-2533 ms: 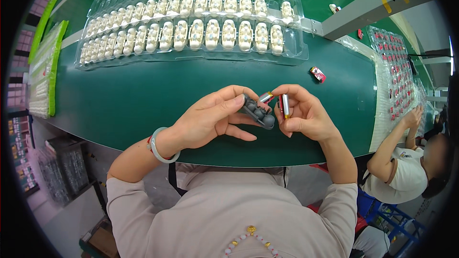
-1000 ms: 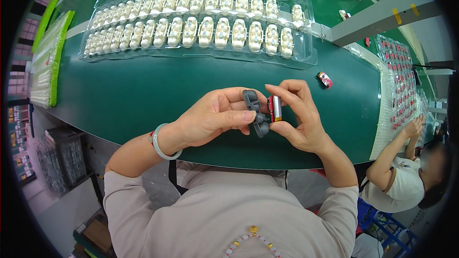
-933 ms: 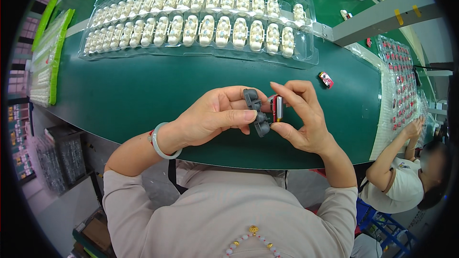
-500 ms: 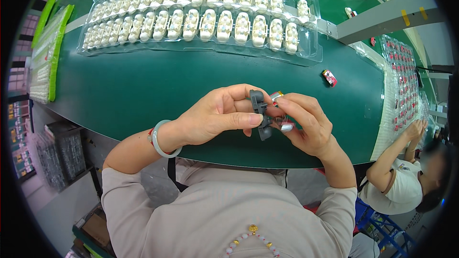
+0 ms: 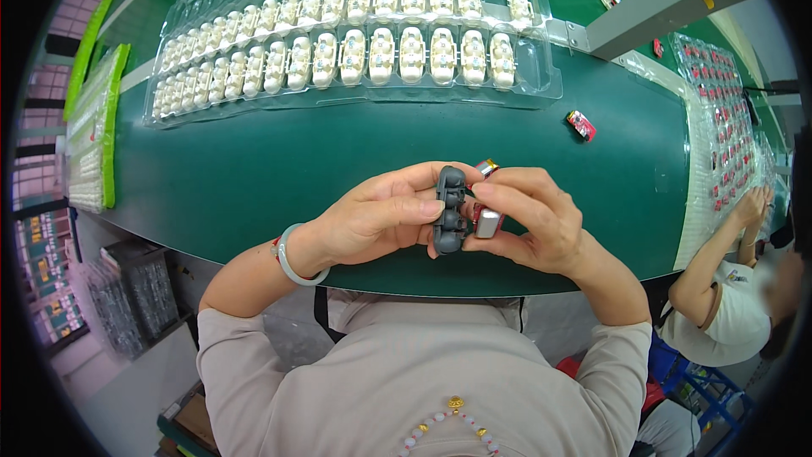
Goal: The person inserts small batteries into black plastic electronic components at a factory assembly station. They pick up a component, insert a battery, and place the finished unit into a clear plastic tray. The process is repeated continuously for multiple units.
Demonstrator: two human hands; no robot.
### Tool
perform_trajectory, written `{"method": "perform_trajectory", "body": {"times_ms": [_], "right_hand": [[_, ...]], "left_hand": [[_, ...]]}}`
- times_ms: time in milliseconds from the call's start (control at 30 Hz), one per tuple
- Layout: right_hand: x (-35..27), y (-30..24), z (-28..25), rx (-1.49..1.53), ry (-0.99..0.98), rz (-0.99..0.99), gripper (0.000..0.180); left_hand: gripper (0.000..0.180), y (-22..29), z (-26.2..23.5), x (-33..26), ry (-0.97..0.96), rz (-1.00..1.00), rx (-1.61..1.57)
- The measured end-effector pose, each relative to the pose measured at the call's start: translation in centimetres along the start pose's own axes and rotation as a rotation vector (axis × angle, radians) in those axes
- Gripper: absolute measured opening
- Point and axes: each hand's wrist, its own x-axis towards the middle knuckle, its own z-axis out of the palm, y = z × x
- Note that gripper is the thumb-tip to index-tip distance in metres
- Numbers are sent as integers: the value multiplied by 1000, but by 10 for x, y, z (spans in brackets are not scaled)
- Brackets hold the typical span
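I hold both hands together just below the middle of the frame, over the near edge of the green table (image 5: 254, 195). My left hand (image 5: 381, 216) is closed on a grey housing (image 5: 449, 210), thumb along its front and fingers curled behind it, so the part stands upright between my hands. My right hand (image 5: 533, 220) is closed on a small silver and red cell (image 5: 487, 220), pinched against the right side of the housing and touching it; its upper end peeps out above my forefinger.

I judge that I am in the fitting step: the cell is being pressed into the housing from the side and does not look fully seated. The next move, as I judge it, calls for lining the cell square with its recess and a steady push from my right thumb while my left keeps the housing from turning.

For room: the table's near edge runs right under my wrists, so anything I drop could roll off toward my lap. Ahead, a broad bare strip of green lies between my hands and the clear tray (image 5: 541, 85) of cream parts (image 5: 381, 55) across the top of the frame. A loose red cell (image 5: 581, 125) lies at the right of centre, well apart from my hands. At the far right a co-worker's hand (image 5: 751, 203) reaches to another tray (image 5: 719, 135), apart from mine.
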Motion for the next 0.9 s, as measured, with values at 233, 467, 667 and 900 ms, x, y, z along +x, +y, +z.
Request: {"method": "perform_trajectory", "body": {"times_ms": [233,467,667,900], "right_hand": [[0,2,-11,132,66,236,59],[0,-1,-8,135,59,252,54],[-2,-3,0,119,91,231,56],[2,-4,5,-30,136,240,62]], "left_hand": [[55,6,-3,1,-116,18,-134],[66,1,0,3,39,58,32],[63,3,6,4,78,55,39],[60,5,6,4,59,52,-30]]}}
